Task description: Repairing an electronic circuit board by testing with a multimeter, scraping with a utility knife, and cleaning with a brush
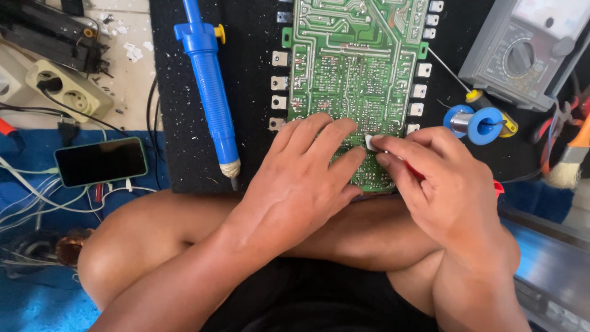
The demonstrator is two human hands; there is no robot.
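Note:
A green circuit board (353,67) lies solder side up on a black mat (252,86), with small metal tabs along both long edges. My left hand (301,178) rests flat on the board's near end, fingers spread and pressing it down. My right hand (445,184) pinches a small white component (370,141) at the board's near right part between thumb and forefinger. A red object (496,188) shows partly beneath my right hand; what it is stays unclear.
A blue desoldering pump (212,92) lies left of the board. A blue solder spool (482,125) and a grey multimeter (528,49) are at the right, with a brush (568,163). A phone (101,161), cables and a power strip (58,86) sit left. My crossed legs (153,240) are below.

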